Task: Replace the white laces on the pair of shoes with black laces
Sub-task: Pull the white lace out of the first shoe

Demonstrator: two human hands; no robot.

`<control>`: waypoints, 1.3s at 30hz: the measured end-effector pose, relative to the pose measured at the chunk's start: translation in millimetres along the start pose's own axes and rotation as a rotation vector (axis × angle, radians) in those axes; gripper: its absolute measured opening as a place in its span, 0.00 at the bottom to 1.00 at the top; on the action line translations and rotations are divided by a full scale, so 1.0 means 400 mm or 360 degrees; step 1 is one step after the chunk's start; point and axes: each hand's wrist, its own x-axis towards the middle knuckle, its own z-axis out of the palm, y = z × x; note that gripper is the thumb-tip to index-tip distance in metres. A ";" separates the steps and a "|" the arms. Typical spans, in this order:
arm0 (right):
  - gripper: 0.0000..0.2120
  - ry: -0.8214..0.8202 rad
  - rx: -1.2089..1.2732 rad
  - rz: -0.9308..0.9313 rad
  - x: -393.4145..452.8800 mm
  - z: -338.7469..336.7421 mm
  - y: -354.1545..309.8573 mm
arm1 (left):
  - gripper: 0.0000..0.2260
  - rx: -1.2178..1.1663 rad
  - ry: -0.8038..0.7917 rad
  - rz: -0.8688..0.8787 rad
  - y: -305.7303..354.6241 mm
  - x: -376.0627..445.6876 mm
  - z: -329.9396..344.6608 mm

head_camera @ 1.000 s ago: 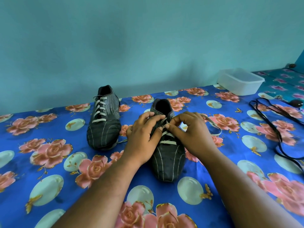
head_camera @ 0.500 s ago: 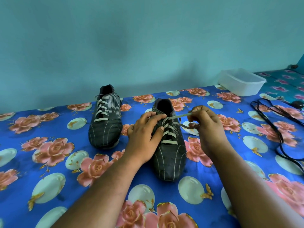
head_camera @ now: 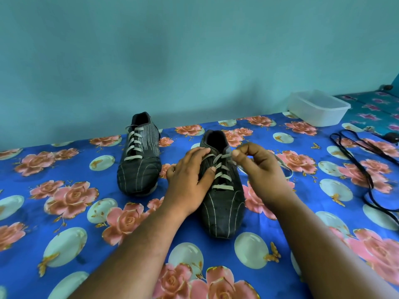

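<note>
Two black striped shoes with white laces stand on the flowered cloth. The nearer shoe (head_camera: 223,203) is in the middle, toe toward me. My left hand (head_camera: 190,180) rests on its left side, fingers spread over the upper. My right hand (head_camera: 259,169) pinches the white lace (head_camera: 222,157) at the top eyelets on the right side; a loose end of that lace trails behind this hand. The other shoe (head_camera: 139,156) stands further back on the left, fully laced. Black laces (head_camera: 358,167) lie in loops at the right.
A white plastic container (head_camera: 317,108) sits at the back right, near the wall. A small dark object (head_camera: 391,137) lies beyond the black laces. The blue flowered cloth (head_camera: 64,212) covers the whole surface; a teal wall rises behind.
My right hand had pulled a length of white lace out to the right; now it is back at the shoe's top eyelets. My left hand stayed on the shoe.
</note>
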 end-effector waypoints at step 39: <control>0.17 0.0354 -0.0913 0.0077 0.030 -0.042 0.064 | 0.17 0.0068 0.0161 0.0021 0.044 0.008 -0.019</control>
